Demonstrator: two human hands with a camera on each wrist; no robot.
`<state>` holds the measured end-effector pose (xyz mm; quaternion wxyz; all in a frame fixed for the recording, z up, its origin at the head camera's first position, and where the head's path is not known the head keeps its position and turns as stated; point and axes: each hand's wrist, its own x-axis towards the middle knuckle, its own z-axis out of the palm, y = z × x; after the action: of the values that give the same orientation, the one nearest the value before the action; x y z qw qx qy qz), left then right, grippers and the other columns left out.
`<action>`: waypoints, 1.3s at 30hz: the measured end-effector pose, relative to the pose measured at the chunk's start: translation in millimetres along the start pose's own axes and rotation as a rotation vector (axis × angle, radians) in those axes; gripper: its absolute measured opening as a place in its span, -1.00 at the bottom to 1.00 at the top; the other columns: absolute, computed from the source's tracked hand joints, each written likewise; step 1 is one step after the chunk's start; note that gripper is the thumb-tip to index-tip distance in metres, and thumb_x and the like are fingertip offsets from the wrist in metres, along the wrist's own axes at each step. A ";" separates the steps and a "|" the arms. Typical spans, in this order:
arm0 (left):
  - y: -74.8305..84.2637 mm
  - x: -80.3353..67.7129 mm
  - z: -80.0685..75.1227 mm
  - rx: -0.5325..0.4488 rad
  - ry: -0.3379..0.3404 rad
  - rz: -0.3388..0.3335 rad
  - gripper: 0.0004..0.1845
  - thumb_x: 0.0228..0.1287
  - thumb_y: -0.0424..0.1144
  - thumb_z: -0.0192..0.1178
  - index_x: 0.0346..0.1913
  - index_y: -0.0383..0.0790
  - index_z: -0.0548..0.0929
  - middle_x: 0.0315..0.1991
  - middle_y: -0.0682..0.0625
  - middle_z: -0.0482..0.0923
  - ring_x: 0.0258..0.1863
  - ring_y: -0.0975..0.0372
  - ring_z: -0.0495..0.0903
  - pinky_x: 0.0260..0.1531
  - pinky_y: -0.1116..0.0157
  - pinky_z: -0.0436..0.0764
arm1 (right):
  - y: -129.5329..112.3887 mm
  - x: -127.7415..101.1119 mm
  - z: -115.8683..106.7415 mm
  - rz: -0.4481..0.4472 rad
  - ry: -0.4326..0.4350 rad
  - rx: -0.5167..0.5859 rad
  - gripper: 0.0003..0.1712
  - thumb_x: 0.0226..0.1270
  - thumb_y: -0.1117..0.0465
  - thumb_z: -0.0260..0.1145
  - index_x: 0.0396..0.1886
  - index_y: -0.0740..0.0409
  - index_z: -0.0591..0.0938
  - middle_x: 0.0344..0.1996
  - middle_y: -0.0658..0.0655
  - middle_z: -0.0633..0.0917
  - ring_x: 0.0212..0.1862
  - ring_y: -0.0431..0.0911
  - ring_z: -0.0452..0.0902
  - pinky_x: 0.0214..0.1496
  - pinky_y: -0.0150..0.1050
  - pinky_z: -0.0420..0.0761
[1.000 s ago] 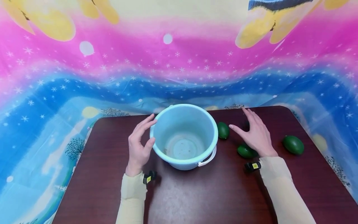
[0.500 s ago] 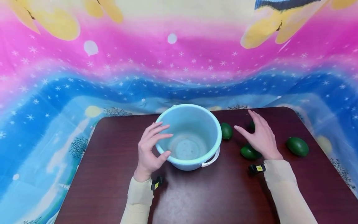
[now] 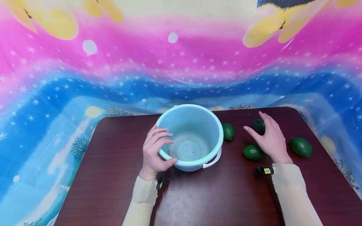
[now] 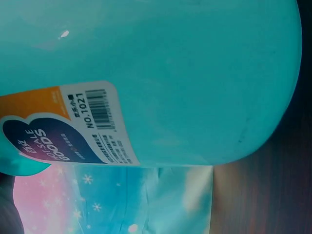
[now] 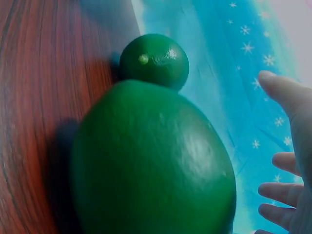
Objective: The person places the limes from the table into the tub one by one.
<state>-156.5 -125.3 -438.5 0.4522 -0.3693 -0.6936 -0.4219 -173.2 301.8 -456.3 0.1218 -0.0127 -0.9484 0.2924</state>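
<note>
Since a second ago the left hand [image 3: 155,150] has closed over the near-left rim of the blue bucket [image 3: 195,163] mid-table; the right hand [image 3: 270,138], fingers spread, now hovers at the far green fruit [image 3: 258,125]. A sideways brush could roll it off.

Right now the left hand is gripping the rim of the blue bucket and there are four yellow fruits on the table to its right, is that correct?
Not quite. The head view shows the left hand gripping the blue bucket at its rim, but the four fruits on the table are green, not yellow.
</note>
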 end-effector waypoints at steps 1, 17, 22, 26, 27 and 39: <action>-0.9 0.0 0.0 0.000 0.003 0.003 -0.34 0.22 0.42 0.19 -0.38 -0.20 0.73 -0.24 -0.12 0.71 -0.10 -0.13 0.64 0.22 -0.30 0.39 | 1.1 0.4 -1.1 -0.001 0.004 -0.001 0.04 0.36 -0.32 0.30 0.67 -0.06 0.09 0.59 0.24 0.10 0.55 0.28 -0.02 0.34 0.52 0.10; -3.3 1.4 0.1 0.009 -0.005 0.003 -0.27 0.17 0.47 0.19 -0.35 -0.24 0.73 -0.33 -0.08 0.68 -0.09 -0.05 0.64 0.24 -0.28 0.40 | 22.4 4.4 -19.6 0.004 0.045 -0.015 0.00 0.40 -0.24 0.31 0.64 0.06 0.14 0.58 0.30 0.10 0.54 0.33 -0.05 0.41 0.47 0.03; -2.1 -0.4 0.9 0.010 0.000 0.004 -0.28 0.17 0.47 0.18 -0.36 -0.23 0.73 -0.34 -0.10 0.68 -0.10 -0.06 0.64 0.21 -0.29 0.42 | 34.5 -0.3 -28.4 0.040 0.064 -0.019 -0.02 0.41 -0.23 0.29 0.63 0.12 0.17 0.58 0.32 0.08 0.54 0.36 -0.09 0.46 0.42 -0.05; -0.8 -0.8 0.6 0.015 0.002 0.009 -0.27 0.17 0.47 0.18 -0.34 -0.23 0.74 -0.34 -0.10 0.68 -0.10 -0.07 0.65 0.20 -0.30 0.42 | 42.8 -5.0 -36.2 0.076 0.093 -0.023 -0.08 0.44 -0.20 0.27 0.59 0.20 0.24 0.57 0.35 0.09 0.54 0.36 -0.08 0.50 0.36 -0.08; -0.5 -0.9 0.3 0.016 0.001 0.009 -0.27 0.17 0.47 0.18 -0.34 -0.23 0.74 -0.34 -0.10 0.69 -0.10 -0.07 0.65 0.20 -0.30 0.42 | 44.2 -6.2 -38.3 0.084 0.100 -0.021 -0.09 0.45 -0.19 0.27 0.58 0.22 0.25 0.57 0.36 0.09 0.54 0.36 -0.08 0.50 0.36 -0.08; -1.1 -0.4 -2.9 0.017 -0.005 0.020 -0.28 0.18 0.46 0.18 -0.32 -0.24 0.75 -0.33 -0.10 0.69 -0.09 -0.07 0.64 0.21 -0.29 0.42 | 48.5 -19.3 -60.6 0.235 0.115 0.018 -0.09 0.48 -0.15 0.25 0.59 0.27 0.19 0.56 0.45 0.04 0.54 0.42 -0.18 0.49 0.38 -0.15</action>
<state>-156.4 -128.4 -438.5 0.4578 -0.3734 -0.6945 -0.4107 -142.3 373.6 -439.3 0.1409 -0.1394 -0.9292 0.3118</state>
